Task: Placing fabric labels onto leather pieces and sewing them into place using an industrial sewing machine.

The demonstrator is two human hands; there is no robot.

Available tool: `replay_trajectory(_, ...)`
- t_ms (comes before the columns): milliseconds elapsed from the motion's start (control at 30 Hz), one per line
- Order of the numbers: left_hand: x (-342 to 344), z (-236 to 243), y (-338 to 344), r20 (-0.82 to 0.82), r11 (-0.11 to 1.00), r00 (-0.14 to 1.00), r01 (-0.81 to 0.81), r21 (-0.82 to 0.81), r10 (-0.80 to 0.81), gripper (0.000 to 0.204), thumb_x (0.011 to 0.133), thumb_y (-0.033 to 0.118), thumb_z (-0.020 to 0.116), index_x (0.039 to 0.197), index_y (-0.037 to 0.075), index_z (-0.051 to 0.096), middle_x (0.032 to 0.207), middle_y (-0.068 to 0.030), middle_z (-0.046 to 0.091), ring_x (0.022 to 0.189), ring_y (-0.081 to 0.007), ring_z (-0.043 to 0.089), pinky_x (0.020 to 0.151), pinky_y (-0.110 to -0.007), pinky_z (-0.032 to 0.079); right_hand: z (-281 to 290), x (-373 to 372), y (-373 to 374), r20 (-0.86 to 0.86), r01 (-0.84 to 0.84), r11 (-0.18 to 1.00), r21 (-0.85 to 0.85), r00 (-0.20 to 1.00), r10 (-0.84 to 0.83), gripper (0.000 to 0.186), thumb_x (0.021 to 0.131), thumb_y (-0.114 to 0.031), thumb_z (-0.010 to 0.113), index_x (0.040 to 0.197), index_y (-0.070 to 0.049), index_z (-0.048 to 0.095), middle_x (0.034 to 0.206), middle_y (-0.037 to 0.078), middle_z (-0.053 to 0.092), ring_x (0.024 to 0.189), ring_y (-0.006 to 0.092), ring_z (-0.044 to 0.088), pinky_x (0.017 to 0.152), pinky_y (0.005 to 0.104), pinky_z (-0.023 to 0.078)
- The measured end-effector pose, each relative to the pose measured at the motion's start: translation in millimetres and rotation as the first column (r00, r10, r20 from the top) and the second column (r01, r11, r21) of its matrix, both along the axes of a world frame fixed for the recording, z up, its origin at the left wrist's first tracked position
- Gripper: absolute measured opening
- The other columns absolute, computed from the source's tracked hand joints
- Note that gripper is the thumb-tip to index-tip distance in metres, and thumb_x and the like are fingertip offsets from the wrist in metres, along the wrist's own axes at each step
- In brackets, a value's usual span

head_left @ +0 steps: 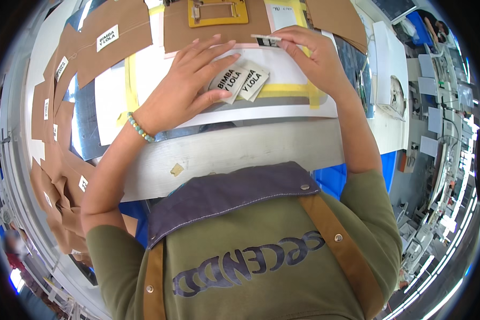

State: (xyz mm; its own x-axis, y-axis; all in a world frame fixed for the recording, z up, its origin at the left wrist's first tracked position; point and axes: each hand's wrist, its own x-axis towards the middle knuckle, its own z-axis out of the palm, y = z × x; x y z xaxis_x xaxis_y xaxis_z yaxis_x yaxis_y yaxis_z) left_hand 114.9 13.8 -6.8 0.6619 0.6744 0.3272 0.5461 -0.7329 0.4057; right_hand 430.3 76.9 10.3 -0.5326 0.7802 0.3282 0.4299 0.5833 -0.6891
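Note:
My right hand [312, 53] pinches a small white fabric label [268, 41] with dark print between thumb and fingers. It is just above the near edge of a brown fabric panel [178, 32]. My left hand [192, 77] lies with fingers outstretched, its fingertips at the panel's near edge. Right of the left thumb, several loose white labels [255, 82] with black print overlap in a small pile on a white sheet [290, 66] bordered with yellow tape. At the far side of the panel sits a yellow frame [218, 22] with a rectangular opening.
Brown panels with white labels [108, 38] spread at the left, and more hang over the table's left edge [64, 186]. Other brown pieces [338, 21] are stacked at the far right. A white box [389, 69] stands right of the work. A tan scrap [176, 169] lies near me.

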Motion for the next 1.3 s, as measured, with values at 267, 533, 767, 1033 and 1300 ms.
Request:
replay_trajectory(267,-22.7,15.0,18.0,0.167,0.976,0.964,-0.214,0.039,0.205,0.051,0.099,0.016,0.075,0.148,0.008,0.065,0.156,-0.0110,0.063,0.143,-0.0370,0.057,0.121,-0.048,0.045,1.3,-58.9,53.5,0.051,0.087,0.798,0.597,0.988,-0.146,0.015,0.094,-0.011,0.074,0.107,-0.005,0.078,0.094,0.009,0.073,0.088,0.0268,0.072,0.076,0.0371,0.059)
replay_trajectory(533,-23.2,3.7,35.3,0.082,0.959,0.968,-0.248,0.137,0.238,0.054,0.093,0.008,0.078,0.145,0.003,0.065,0.154,-0.0125,0.064,0.146,-0.0374,0.055,0.122,-0.049,0.046,-18.6,-102.0,79.2,0.300,-0.195,0.534,0.823,0.947,-0.117,0.016,0.081,-0.012,0.073,0.096,-0.008,0.075,0.094,0.000,0.066,0.095,0.0205,0.067,0.076,0.0356,0.057)
replay_trajectory(767,-22.2,-6.5,50.9,-0.008,0.939,0.967,-0.244,0.242,0.254,0.054,0.095,0.018,0.077,0.145,0.000,0.065,0.152,-0.0145,0.064,0.146,-0.0381,0.054,0.121,-0.046,0.046,-26.2,-104.1,78.9,0.301,-0.209,0.532,0.821,0.949,-0.092,0.015,0.083,-0.014,0.073,0.096,-0.009,0.076,0.093,0.000,0.066,0.095,0.0197,0.066,0.079,0.0338,0.057)
replay_trajectory(1033,-20.2,-13.5,56.6,-0.098,0.946,0.959,-0.240,0.219,0.266,0.055,0.100,0.026,0.075,0.149,0.003,0.063,0.157,-0.0104,0.061,0.149,-0.0373,0.051,0.122,-0.047,0.046,-21.1,-89.7,70.6,0.311,-0.203,0.720,0.664,0.950,-0.020,0.015,0.085,-0.011,0.075,0.100,-0.006,0.076,0.101,0.002,0.071,0.101,0.0231,0.069,0.081,0.0372,0.060)
replay_trajectory(1300,-19.6,-12.6,55.9,-0.145,0.950,0.956,-0.221,0.221,0.256,0.053,0.103,0.026,0.071,0.151,0.006,0.062,0.160,-0.0080,0.058,0.153,-0.0354,0.047,0.124,-0.049,0.042,-19.8,-56.8,62.9,0.319,-0.146,0.837,0.527,0.947,-0.036,0.028,0.097,-0.016,0.073,0.122,-0.006,0.077,0.131,0.008,0.073,0.123,0.0282,0.066,0.100,0.0416,0.057)
